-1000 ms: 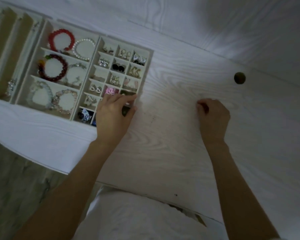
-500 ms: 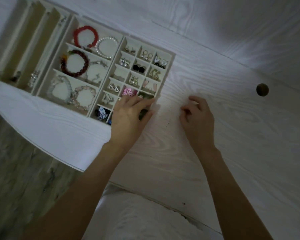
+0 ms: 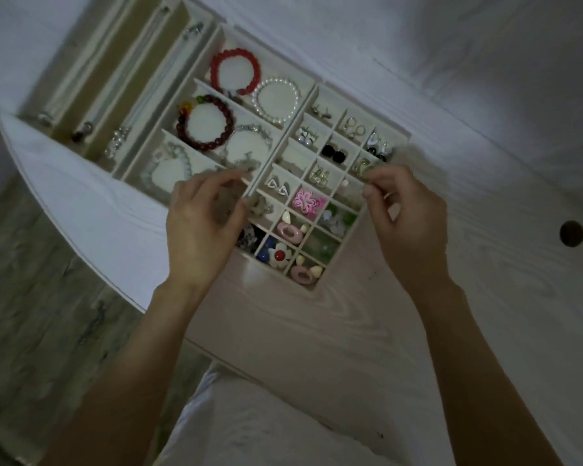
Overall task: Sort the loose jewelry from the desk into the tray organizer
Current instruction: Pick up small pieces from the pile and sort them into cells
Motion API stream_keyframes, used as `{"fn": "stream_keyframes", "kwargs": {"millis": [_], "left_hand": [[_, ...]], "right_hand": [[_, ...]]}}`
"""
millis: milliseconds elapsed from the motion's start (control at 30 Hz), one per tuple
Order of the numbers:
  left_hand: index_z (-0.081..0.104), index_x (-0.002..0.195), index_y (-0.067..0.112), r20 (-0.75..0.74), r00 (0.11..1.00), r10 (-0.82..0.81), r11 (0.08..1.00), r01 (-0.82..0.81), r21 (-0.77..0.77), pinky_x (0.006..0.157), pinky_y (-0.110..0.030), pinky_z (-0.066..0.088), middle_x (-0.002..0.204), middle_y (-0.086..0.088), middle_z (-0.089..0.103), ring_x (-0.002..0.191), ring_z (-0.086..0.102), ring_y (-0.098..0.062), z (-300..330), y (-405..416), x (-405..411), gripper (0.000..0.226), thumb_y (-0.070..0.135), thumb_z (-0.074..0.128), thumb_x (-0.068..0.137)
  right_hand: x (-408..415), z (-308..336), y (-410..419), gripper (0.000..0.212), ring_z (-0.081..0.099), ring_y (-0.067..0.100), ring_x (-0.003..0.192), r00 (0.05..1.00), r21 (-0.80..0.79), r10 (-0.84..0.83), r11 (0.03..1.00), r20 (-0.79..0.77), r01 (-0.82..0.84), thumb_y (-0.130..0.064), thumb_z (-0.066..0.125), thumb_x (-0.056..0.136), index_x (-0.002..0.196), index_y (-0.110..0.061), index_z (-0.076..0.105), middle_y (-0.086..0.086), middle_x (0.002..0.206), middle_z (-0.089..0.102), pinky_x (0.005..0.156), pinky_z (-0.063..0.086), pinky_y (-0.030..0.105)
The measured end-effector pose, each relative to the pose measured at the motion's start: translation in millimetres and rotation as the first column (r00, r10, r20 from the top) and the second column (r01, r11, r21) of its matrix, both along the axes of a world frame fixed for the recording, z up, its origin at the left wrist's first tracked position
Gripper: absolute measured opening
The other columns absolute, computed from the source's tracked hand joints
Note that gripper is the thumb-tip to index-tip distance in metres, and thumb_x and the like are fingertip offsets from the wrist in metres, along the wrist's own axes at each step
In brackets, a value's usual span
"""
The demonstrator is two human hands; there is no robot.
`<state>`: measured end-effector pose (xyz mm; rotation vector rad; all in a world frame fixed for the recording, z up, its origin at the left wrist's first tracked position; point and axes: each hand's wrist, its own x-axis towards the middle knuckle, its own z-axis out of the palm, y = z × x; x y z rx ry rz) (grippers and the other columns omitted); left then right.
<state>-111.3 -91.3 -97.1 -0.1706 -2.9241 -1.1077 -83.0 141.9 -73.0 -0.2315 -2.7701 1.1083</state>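
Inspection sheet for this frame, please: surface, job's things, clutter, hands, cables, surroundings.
Surface: pale wood-grain desk with a round hole.
Job's things: tray organizer on the desk; red bracelet, pearl bracelet and pink flower piece in compartments; no loose jewelry seen on the desk.
Clutter: nothing seen.
Hands: left hand over the tray, fingers curled; right hand at the tray's right side, fingertips pinched, contents too small to tell.
Cables: nothing seen.
Surroundings: grey wood-look floor; white wall.

Tray organizer [image 3: 318, 85]: pale, gridded, lying flat at the desk's left edge; large cells hold bead bracelets [image 3: 235, 71]; small cells hold earrings [image 3: 333, 154], a pink flower piece [image 3: 304, 200] and clips.
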Motion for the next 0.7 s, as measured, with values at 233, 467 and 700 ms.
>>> {"fn": "stream_keyframes", "kwargs": {"millis": [233,467,700], "left_hand": [[0.069,0.11,0.015,0.013,0.999,-0.038,0.999,0.037,0.034,0.077,-0.022,0.035,0.096,0.001,0.066,0.089,0.048,-0.014,-1.7,-1.6,-11.9,0.023,0.02,0.066,0.087],[0.071,0.109,0.019,0.014,0.999,-0.044,0.997,0.043,0.058,0.076,-0.029,0.042,0.091,0.002,0.067,0.084,0.054,-0.017,-6.8,-3.1,-11.4,0.022,0.02,0.066,0.088],[0.071,0.108,0.017,0.02,1.0,-0.016,0.997,0.014,0.076,0.078,-0.032,0.044,0.09,0.003,0.067,0.086,0.055,-0.018,-9.3,-1.5,-10.4,0.02,0.02,0.066,0.088]], "right_hand": [[-45.4,0.1,-21.7,0.009,0.055,0.007,0.078,0.986,-0.016,0.165,0.986,-0.035,-0.166,-0.009,0.058,0.091,0.092,-0.005,0.066,0.003,0.088,0.063,0.071,0.041,0.009],[-61.9,-12.6,-36.5,0.009,0.054,0.003,0.078,0.983,0.006,0.182,0.983,0.026,-0.183,-0.005,0.062,0.086,0.093,-0.006,0.068,-0.002,0.087,0.065,0.07,0.04,0.006],[-74.7,-15.2,-41.2,0.007,0.061,0.021,0.082,0.964,0.209,0.261,0.942,0.042,-0.264,-0.009,0.062,0.085,0.089,-0.007,0.069,0.006,0.086,0.067,0.069,0.051,0.036]]}}
